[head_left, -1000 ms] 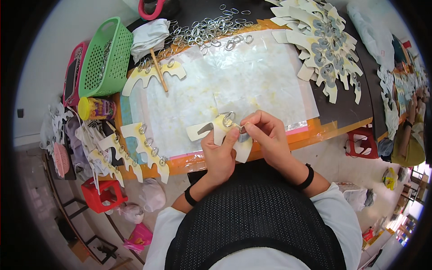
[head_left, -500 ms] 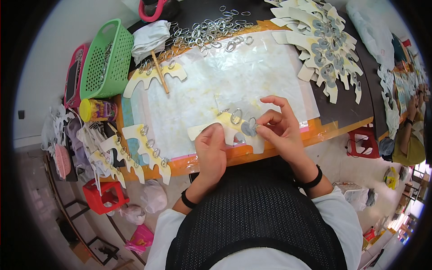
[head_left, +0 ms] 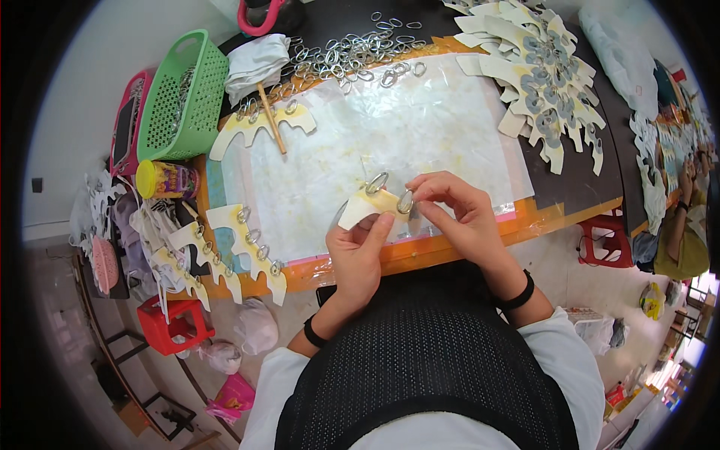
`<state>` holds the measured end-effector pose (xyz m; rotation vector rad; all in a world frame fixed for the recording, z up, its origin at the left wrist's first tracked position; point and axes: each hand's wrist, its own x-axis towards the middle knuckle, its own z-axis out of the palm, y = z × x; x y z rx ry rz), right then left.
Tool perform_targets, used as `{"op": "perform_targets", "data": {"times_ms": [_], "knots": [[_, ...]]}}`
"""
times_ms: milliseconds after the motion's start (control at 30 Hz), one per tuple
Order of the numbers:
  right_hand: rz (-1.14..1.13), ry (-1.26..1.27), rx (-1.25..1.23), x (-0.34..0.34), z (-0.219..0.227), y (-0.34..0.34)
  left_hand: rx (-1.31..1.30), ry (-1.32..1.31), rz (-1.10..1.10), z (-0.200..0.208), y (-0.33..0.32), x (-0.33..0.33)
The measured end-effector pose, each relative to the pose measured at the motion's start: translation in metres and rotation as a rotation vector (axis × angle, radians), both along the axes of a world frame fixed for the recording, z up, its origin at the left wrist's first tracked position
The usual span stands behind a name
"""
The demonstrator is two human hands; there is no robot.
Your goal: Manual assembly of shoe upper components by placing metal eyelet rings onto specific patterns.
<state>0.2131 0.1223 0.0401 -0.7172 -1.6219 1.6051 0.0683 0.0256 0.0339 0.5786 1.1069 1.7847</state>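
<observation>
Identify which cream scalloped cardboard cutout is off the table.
The cream scalloped cutout with two metal rings, pinched between left hand and right hand; the others lie on the table or in stacks.

Cream cut-out piece (head_left: 365,208) now lifted higher, right hand (head_left: 455,215) newly at its second ring (head_left: 405,201).

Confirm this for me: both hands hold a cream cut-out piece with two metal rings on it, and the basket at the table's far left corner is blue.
Not quite. The basket is green, not blue, as the head view shows. The rest holds: the left hand and right hand hold the cream cut-out piece with two metal rings.
</observation>
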Motion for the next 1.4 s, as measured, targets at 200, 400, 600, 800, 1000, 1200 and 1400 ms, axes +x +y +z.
{"op": "perform_targets", "data": {"times_ms": [200, 400, 600, 800, 1000, 1200, 1400], "knots": [[-0.068, 0.066, -0.016, -0.007, -0.001, -0.001, -0.041, 0.026, 0.032, -0.002, 0.003, 0.0], [-0.125, 0.34, -0.287, -0.009, -0.001, -0.013, -0.08, 0.044, 0.055, -0.006, 0.004, 0.002], [-0.02, 0.38, -0.253, -0.002, 0.009, -0.006, -0.061, 0.064, 0.078, -0.012, 0.0, -0.005], [0.047, 0.295, -0.248, -0.015, 0.007, -0.006, -0.073, 0.066, 0.045, -0.001, 0.001, -0.001], [0.004, 0.209, -0.163, -0.023, 0.001, -0.003, -0.061, 0.017, 0.068, -0.001, -0.001, -0.001], [-0.067, 0.061, 0.007, -0.022, -0.007, -0.001, -0.046, -0.031, 0.074, -0.002, 0.0, 0.0], [-0.034, -0.029, 0.272, -0.016, 0.004, 0.005, -0.057, 0.003, 0.078, 0.002, -0.001, 0.001]]}}
